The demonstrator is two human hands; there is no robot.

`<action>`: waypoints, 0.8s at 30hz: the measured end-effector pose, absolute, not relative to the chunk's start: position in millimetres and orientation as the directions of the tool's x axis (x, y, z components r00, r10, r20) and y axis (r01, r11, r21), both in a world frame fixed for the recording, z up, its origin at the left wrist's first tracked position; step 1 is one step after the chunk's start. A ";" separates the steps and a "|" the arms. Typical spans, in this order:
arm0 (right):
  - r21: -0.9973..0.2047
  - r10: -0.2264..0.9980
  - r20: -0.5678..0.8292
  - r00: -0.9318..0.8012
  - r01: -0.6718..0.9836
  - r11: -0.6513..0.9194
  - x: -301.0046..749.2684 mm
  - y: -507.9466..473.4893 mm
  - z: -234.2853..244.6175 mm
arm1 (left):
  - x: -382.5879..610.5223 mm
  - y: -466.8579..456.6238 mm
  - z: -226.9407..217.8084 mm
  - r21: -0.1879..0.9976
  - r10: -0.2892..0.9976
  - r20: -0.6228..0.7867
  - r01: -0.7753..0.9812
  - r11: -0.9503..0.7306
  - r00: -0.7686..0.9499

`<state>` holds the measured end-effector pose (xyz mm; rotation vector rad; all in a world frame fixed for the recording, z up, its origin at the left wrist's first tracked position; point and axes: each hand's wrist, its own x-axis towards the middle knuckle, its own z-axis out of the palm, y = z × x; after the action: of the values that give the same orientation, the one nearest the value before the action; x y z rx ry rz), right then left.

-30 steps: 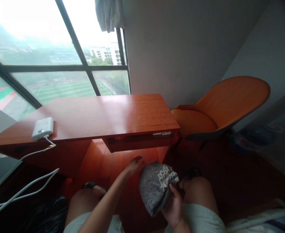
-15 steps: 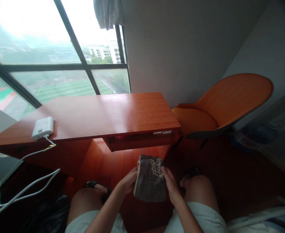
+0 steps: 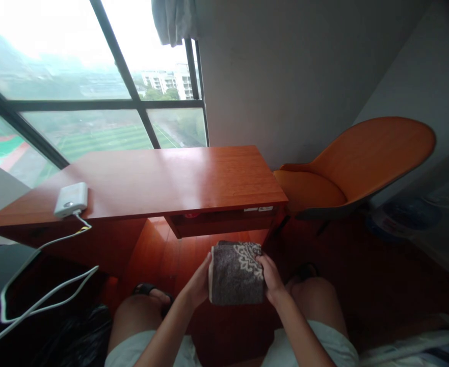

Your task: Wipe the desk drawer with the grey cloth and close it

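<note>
Between my two hands is a folded grey-brown towel (image 3: 235,280) with a pale floral pattern at its upper right corner. It is held in the air above my lap, in front of the desk. My left hand (image 3: 201,283) grips its left edge, where a light border shows along the fold. On the right edge my right hand (image 3: 270,275) is closed, with the thumb on top near the pattern. The fingers of both hands are partly hidden beneath the towel.
A reddish wooden desk (image 3: 163,178) stands ahead under the window. On its left end lies a white power bank (image 3: 71,199) with a white cable (image 3: 48,242) hanging off. An orange chair (image 3: 377,158) is at the right, beside a large water bottle (image 3: 403,216). A black plastic bag (image 3: 75,334) lies lower left.
The towel has been raised slightly and turned flatter, so its top face and pattern show more fully. Both hands have stayed on its sides.
</note>
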<state>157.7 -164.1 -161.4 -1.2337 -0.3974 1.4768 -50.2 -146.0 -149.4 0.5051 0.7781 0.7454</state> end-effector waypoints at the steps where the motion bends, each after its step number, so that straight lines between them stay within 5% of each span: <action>1: -0.808 0.885 -0.434 0.168 -0.506 -0.301 159.2 -162.0 -155.9 | -52.1 -146.2 -146.1 0.687 0.767 -0.416 -0.383 0.617 0.489; 7: -0.986 0.986 -0.164 0.026 -0.031 -0.164 167.2 -141.4 -126.9 | -51.9 -142.0 -131.5 0.852 0.825 -0.344 -0.220 0.474 0.448; 10: -0.959 0.992 -0.121 -0.040 0.261 -0.106 169.0 -126.7 -119.5 | -53.8 -133.1 -122.7 0.911 0.853 -0.291 -0.146 0.385 0.433; 13: -0.921 0.998 -0.054 -0.030 0.387 -0.039 169.2 -112.3 -105.4 | -62.8 -114.6 -103.1 0.961 0.888 -0.232 -0.046 0.272 0.398; 18: -0.996 0.998 0.039 -0.045 0.073 0.043 157.9 -80.8 -62.1 | -77.7 -57.4 -31.5 0.969 0.967 0.047 0.222 -0.104 0.249; 21: -0.986 0.986 0.079 0.150 -0.136 0.100 142.3 -50.4 -36.3 | -74.0 -23.4 24.8 0.833 0.951 0.267 0.459 -0.309 0.156; 24: -0.939 0.924 0.040 0.380 -0.301 0.165 126.9 -16.7 -22.4 | -60.5 -3.7 59.7 0.601 0.804 0.594 0.652 -0.462 0.021</action>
<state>126.9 -16.7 -22.4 -1.0472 -0.7460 0.9985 -60.5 -3.7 59.7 2.1241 1.5336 1.4241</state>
